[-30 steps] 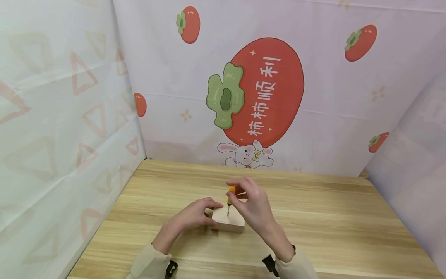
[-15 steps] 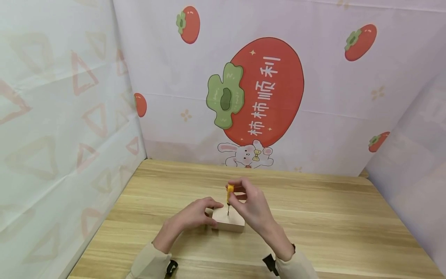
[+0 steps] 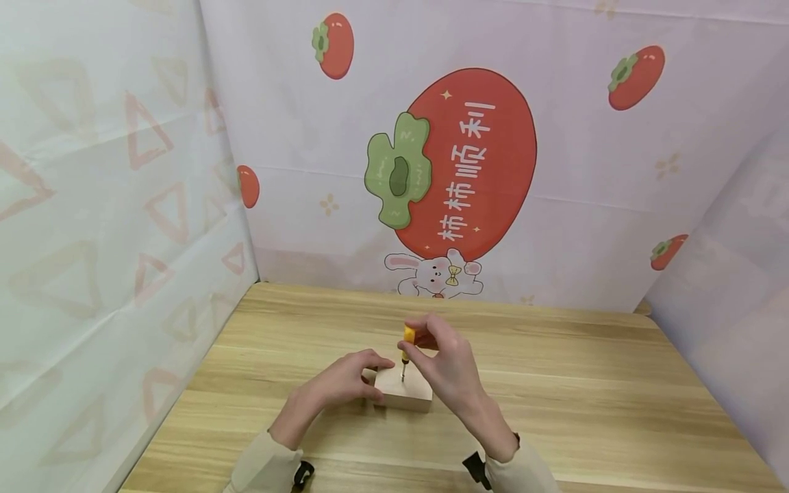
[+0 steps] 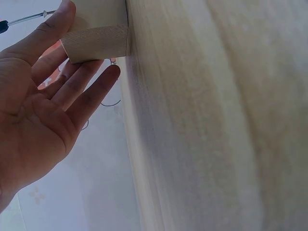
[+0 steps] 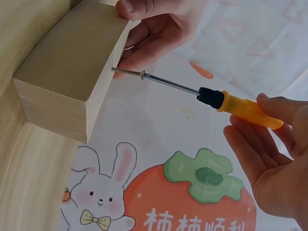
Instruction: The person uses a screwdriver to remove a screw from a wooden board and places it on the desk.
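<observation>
Right wrist view: our left hand (image 5: 175,26) grips the block (image 5: 67,53), our right hand (image 5: 276,168) pinches a screwdriver (image 5: 236,107); between them stands a screw (image 5: 129,72).

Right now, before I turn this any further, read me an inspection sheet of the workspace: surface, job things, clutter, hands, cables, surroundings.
Surface: wood-grain table, bare around the work.
Wooden block: lying on the table.
Screw: upright, tip at the block's top face, most of its thread exposed.
Screwdriver: yellow handle, black collar; its tip meets the screw head.
Clutter: nothing seen.
Left hand: holds the left end of the block.
Right hand: pinches the screwdriver's handle.
Cables: nothing seen.
Surroundings: back cloth printed with persimmons and a rabbit; left-side cloth printed with triangles.
</observation>
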`<state>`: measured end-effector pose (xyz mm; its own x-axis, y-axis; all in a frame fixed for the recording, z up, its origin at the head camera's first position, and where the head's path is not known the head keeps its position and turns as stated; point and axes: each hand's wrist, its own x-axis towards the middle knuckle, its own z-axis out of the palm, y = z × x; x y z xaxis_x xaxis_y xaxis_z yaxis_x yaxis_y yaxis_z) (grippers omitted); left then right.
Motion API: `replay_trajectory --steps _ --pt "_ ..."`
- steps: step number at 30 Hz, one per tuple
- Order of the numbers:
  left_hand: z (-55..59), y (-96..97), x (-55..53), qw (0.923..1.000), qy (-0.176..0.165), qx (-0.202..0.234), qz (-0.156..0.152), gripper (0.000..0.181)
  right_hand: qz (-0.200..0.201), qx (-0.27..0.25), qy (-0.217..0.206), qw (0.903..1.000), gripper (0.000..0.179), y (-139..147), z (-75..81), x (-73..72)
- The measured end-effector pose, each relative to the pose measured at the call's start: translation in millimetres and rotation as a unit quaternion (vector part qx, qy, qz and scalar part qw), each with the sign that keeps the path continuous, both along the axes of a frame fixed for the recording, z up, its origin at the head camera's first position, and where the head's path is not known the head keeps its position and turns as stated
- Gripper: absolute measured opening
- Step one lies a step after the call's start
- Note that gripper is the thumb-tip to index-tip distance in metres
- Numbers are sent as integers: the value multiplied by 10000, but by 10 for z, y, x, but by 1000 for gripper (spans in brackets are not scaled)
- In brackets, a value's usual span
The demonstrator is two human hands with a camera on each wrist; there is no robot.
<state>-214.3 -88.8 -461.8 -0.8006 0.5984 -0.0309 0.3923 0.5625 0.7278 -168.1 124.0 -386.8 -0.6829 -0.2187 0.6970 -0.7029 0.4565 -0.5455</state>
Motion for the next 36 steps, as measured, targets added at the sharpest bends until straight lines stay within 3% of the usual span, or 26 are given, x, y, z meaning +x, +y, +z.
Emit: replay_trajectory --steps 10,14,19,27,30,36 --pt "-14 -4 -4 10000 3 -2 -10 57 274 -107 -579 9979 35 -13 2 22" --pt "-27 -8 0 10000 -61 -3 -5 58 153 108 -249 9995 36 0 -38 1" --pt "-32 -6 7 10000 -61 -46 -14 58 -385 558 355 9971 42 5 -88 -19" --pt "-26 -2 16 9998 67 -168 14 58 -263 129 335 9990 37 -6 -81 4" --pt "-25 -1 12 9998 60 -187 39 57 -161 17 200 9997 36 -4 -63 11" --pt "-18 -4 6 9999 7 -160 38 57 164 -138 -501 9985 34 -1 -9 28"
